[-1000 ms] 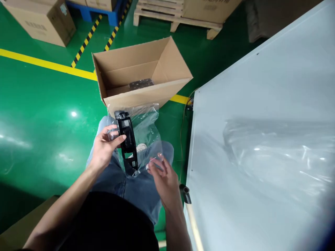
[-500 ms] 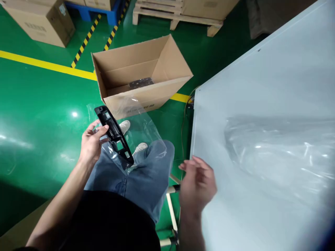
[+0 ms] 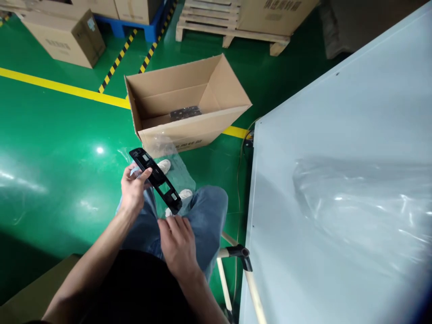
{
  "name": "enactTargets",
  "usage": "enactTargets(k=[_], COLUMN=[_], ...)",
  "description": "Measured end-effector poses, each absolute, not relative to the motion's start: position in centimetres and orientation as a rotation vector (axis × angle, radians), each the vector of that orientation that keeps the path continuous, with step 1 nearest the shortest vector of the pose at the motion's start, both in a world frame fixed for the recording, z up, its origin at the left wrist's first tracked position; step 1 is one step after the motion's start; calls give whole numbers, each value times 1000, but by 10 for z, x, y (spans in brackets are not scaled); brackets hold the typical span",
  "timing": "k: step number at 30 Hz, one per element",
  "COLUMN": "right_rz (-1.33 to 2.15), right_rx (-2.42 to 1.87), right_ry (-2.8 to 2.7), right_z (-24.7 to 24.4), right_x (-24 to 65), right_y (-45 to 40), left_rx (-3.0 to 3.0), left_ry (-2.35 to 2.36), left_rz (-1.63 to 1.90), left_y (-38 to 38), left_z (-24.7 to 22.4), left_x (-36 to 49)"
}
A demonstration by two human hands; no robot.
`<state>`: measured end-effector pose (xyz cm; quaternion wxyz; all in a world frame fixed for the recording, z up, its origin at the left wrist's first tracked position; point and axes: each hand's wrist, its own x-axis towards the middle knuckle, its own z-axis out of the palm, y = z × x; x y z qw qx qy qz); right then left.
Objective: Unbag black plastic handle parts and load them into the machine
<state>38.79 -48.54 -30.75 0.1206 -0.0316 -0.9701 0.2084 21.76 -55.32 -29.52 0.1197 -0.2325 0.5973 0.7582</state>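
My left hand (image 3: pixel 133 191) is closed around a long black plastic panel (image 3: pixel 157 179) with rectangular cut-outs, thumb on top. The panel slants over my lap, its lower end toward my right hand. A clear plastic bag (image 3: pixel 177 166) hangs behind and beside it, partly against my left fingers. Just below the panel's lower end, my right hand (image 3: pixel 178 245) has its fingers pinched together on the edge of the bag. Its fingertips are partly hidden by the hand itself.
An open cardboard box (image 3: pixel 189 128) on the green floor holds a dark perforated-looking item (image 3: pixel 185 112). To the right is a pale table (image 3: pixel 276 270) with a clear plastic sheet (image 3: pixel 364 198) on it. A tube frame (image 3: pixel 245 254) stands beside my knee. Boxes on pallets (image 3: pixel 209 22) stand behind.
My right hand has swung left from the table's edge to the bag below the panel. My left hand and the panel have shifted slightly right and down in view.
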Motion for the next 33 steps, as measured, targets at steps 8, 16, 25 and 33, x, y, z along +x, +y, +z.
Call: enactTargets(k=[8, 16, 25, 33], right_rz=[664, 732, 635, 606], right_rx=[105, -254, -650, -992], right_ry=[-2831, -2721, -2634, -2580], right_z=[-324, -345, -393, -436], right_x=[403, 418, 420, 424], right_y=[-507, -451, -355, -345], left_rx=[-679, -272, 215, 90], left_ry=[1624, 1643, 1595, 1468], left_rz=[2217, 2206, 2133, 2301], left_y=[-553, -537, -471, -383], left_z=[-303, -272, -245, -273], left_x=[207, 156, 60, -61])
